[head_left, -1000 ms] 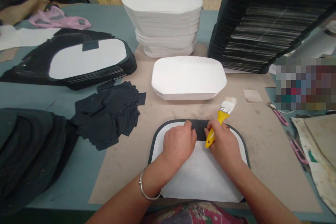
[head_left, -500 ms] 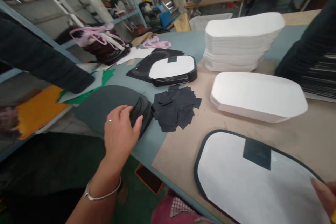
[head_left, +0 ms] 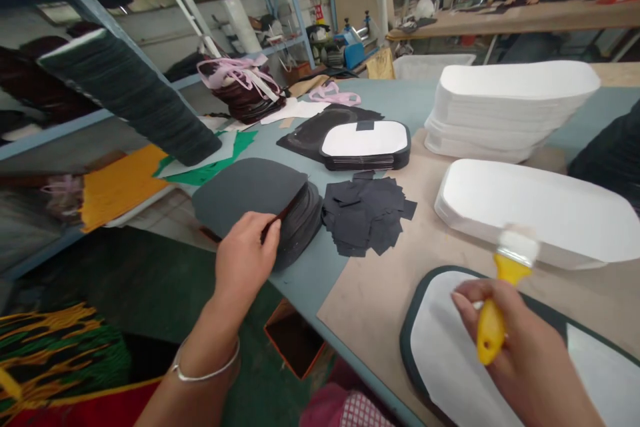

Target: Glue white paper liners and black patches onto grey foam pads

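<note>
My left hand (head_left: 247, 253) pinches the near edge of the top dark grey rounded panel (head_left: 250, 190), lifting it a little off the stack (head_left: 303, 227) below. In my right hand (head_left: 520, 340) is a paintbrush (head_left: 493, 330) with a yellow handle, its pale bristles pointing up and away. Under that hand lies a white panel with a dark border (head_left: 440, 340); the hand hides part of it. A loose pile of small black fabric squares (head_left: 367, 213) sits right of the grey stack. Behind it is a stack of finished-looking white-topped, black-edged panels (head_left: 367, 140).
White rounded sheets stand in a tall stack (head_left: 510, 107) and a lower stack (head_left: 535, 207) at right. A leaning column of dark pieces (head_left: 135, 100) rises at left. An open box (head_left: 295, 340) is below the table edge. A person works at the far table (head_left: 515, 17).
My left hand has gone from the stack's edge layers to lifting the top grey panel. My right hand has come further into view with the paintbrush. The camera view has shifted.
</note>
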{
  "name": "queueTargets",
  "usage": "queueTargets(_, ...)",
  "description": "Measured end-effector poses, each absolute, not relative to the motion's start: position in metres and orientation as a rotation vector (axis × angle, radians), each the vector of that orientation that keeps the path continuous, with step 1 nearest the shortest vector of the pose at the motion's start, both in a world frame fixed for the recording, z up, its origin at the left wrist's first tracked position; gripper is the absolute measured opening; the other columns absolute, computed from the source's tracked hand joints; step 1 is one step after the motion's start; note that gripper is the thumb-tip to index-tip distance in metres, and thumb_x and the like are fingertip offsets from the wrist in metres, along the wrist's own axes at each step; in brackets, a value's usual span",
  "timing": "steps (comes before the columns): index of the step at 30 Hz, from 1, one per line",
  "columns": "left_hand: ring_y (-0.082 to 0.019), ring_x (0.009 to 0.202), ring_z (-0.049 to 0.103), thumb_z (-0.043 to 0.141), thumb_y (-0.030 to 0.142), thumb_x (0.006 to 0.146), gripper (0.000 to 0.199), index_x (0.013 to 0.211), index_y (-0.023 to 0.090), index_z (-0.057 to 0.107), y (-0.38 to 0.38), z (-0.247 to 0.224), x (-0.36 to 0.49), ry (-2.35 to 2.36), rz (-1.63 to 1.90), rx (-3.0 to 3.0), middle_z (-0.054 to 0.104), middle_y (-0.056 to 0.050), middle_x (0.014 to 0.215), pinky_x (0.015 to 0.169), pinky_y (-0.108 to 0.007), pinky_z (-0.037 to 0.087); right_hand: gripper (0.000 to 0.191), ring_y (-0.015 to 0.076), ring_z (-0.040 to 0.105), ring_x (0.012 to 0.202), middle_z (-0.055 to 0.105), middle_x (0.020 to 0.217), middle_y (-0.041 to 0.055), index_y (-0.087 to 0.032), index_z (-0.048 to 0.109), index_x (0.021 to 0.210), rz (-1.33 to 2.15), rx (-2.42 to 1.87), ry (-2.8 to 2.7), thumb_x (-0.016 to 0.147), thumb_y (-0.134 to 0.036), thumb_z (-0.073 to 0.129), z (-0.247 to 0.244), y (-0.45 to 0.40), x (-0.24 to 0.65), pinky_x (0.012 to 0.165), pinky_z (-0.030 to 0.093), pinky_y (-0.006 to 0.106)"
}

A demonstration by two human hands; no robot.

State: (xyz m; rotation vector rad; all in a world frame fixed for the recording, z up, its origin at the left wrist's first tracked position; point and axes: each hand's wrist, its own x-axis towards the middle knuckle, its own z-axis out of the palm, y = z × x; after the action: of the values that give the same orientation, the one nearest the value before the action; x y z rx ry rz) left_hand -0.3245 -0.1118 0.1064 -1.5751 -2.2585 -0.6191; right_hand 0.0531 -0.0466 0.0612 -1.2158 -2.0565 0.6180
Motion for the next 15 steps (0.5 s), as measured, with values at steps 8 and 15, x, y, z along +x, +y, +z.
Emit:
queueTargets(8,-0.023,0.097,0.066,0.047,0.023,0.102,0.018,0.101,0.02,0.065,-0.112,0.091,-0.256,-2.187,-0.825,-1.709,0.07,-0.008,0.099,0.093,-0.037,0.051,0.03,0.0168,0.059,0.064,0.06,0.075,-0.0019,-0.025,0.043,0.088,1.244,-0.909,-1.84,0.087,-0.047,0.063,0.088,-0.021,-0.128,0.062,0.043,0.027)
queueTargets(15,-0.025,0.094,0.07,0.06,0.023,0.093,0.016,0.104,0.025,0.071,-0.165,0.067,-0.216,-2.018,-1.324,-1.863,0.074,-0.009,0.098,0.087,-0.039,0.058,0.02,0.0134,0.046,0.061,0.047,0.072,-0.0065,-0.025,0.043,0.09,1.218,-0.805,-1.718,0.075,-0.014,0.052,0.095,-0.023,-0.157,0.06,0.035,0.024)
